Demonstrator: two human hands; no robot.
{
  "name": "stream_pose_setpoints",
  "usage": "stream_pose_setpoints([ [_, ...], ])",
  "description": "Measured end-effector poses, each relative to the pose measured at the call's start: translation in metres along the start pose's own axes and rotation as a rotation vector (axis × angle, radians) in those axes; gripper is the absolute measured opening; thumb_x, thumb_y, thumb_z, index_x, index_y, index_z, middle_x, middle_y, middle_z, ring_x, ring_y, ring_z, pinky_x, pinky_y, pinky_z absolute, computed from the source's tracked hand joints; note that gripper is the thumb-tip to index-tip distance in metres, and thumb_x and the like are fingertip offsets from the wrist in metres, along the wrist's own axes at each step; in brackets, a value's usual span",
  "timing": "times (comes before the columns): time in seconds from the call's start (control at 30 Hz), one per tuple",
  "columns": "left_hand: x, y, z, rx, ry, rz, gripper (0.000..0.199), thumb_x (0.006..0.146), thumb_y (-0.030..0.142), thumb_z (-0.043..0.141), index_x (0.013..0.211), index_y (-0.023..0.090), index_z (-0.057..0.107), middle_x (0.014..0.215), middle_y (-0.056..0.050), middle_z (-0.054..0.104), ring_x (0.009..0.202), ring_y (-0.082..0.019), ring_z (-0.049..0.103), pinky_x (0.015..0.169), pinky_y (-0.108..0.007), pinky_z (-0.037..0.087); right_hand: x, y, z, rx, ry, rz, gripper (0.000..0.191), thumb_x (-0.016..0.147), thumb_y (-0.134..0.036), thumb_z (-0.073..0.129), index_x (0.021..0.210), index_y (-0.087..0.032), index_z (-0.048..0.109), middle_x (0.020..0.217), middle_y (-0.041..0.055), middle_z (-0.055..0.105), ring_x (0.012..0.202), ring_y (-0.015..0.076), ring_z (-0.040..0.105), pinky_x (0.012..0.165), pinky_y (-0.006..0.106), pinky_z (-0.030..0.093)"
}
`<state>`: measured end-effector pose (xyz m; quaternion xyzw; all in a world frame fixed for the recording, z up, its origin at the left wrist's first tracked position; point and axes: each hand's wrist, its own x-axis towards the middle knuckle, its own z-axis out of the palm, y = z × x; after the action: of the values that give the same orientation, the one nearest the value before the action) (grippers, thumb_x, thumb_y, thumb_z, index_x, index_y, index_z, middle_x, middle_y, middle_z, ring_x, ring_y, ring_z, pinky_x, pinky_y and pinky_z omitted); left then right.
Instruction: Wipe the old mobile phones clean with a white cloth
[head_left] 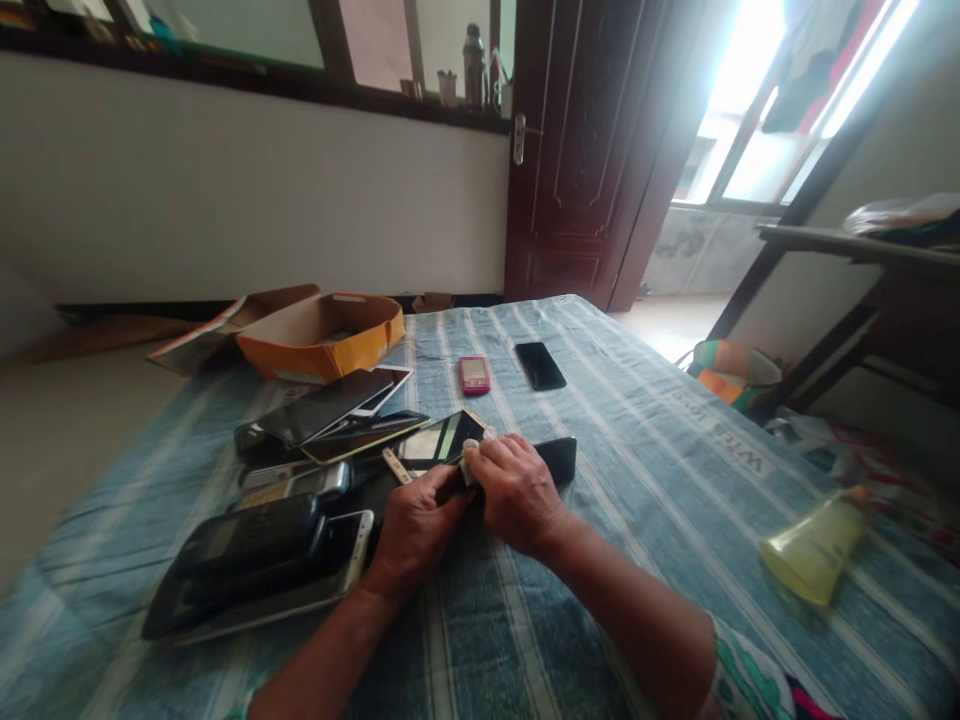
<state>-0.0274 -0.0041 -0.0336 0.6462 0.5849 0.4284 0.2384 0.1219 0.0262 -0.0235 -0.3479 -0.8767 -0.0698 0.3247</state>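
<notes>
A: What are the hands gripping?
B: The left hand (420,525) is clamped around a dark device (450,485); the right hand (519,490) pinches a white wad (469,468) against it.
A: Where's that, going by the pink gadget (475,375)?
B: Nearer the person. A black slab (558,460) juts past the right hand; I can't tell whether it's the same piece.
A: Around the gadget?
B: Black phone (540,366) right, phone pile (321,408) left and nearer, orange box (322,362) left.
</notes>
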Motion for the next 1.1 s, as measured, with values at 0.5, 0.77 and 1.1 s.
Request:
stream_pose_setpoints([
  [0.5,0.000,-0.002,0.005,-0.068,-0.001,-0.056,0.023,0.072,0.033,0.062,0.087,0.018,0.072,0.079,-0.001,0.076,0.075,-0.022,0.071,0.069,-0.028,0.053,-0.041,0.069,-0.028,0.079,0.089,0.249,0.035,0.089,-0.007,0.041,0.110,-0.021,0.065,0.098,0.0064,0.068,0.097,0.0194,0.061,0.085,0.032,0.047],
  [0.77,0.000,0.002,0.007,-0.052,0.041,-0.061,0.022,0.072,0.032,0.062,0.085,0.017,0.070,0.077,-0.002,0.074,0.074,-0.021,0.070,0.067,-0.027,0.051,-0.034,0.078,-0.027,0.341,0.113,0.288,0.029,0.087,-0.007,0.044,0.098,-0.018,0.068,0.091,0.0060,0.067,0.089,0.0172,0.063,0.080,0.027,0.050],
  [1.1,0.001,0.003,0.013,0.077,0.110,-0.009,0.019,0.076,0.034,0.058,0.081,0.018,0.069,0.071,0.001,0.071,0.067,-0.018,0.067,0.062,-0.024,0.047,-0.025,0.094,-0.019,0.320,0.187,0.077,0.031,0.090,-0.007,0.039,0.105,-0.016,0.064,0.096,0.0092,0.065,0.094,0.0186,0.061,0.084,0.031,0.050],
])
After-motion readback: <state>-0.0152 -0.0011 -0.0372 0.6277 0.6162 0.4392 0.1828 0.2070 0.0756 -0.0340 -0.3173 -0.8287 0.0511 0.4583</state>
